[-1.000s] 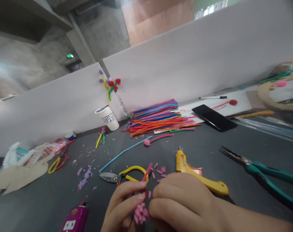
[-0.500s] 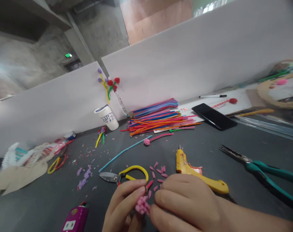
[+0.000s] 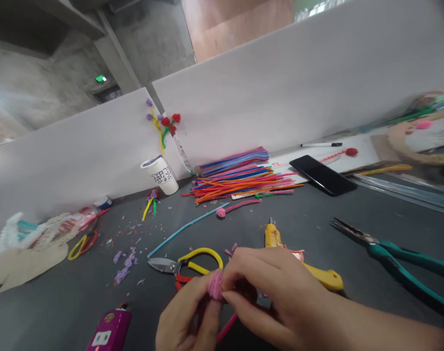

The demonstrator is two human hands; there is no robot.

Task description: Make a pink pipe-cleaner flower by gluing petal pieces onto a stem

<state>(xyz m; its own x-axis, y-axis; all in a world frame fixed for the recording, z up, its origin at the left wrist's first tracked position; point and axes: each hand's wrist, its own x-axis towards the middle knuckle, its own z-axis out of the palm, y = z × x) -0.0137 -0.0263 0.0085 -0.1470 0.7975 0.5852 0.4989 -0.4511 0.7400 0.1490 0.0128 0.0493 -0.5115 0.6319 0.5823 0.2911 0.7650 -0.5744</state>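
Observation:
My left hand (image 3: pixel 187 312) pinches a small pink pipe-cleaner flower (image 3: pixel 216 284) between thumb and fingers. Its coiled side faces up, and a darker pink stem (image 3: pixel 227 329) slants down below it. My right hand (image 3: pixel 269 292) is closed, with thumb and fingertips pressed against the flower's right side. Just behind the left hand lie cutters (image 3: pixel 200 256) with yellow and red handles. A yellow glue gun (image 3: pixel 326 277) is partly covered by my right hand. Some small pink pieces (image 3: pixel 232 249) show past the knuckles; others are hidden.
Bundled pipe cleaners (image 3: pixel 236 180) lie by the white partition (image 3: pixel 280 83). A paper cup (image 3: pixel 161 176) stands to their left. Teal-handled pliers (image 3: pixel 386 251) and a black phone (image 3: pixel 322 174) are at right. A purple box (image 3: pixel 110 331) lies front left, beyond which are purple scraps (image 3: pixel 126 267).
The pink flower has been turned, so its coiled side shows instead of its knobbly tips, and its stem is visible. My right hand has lifted and rotated, its fingertips now on the flower.

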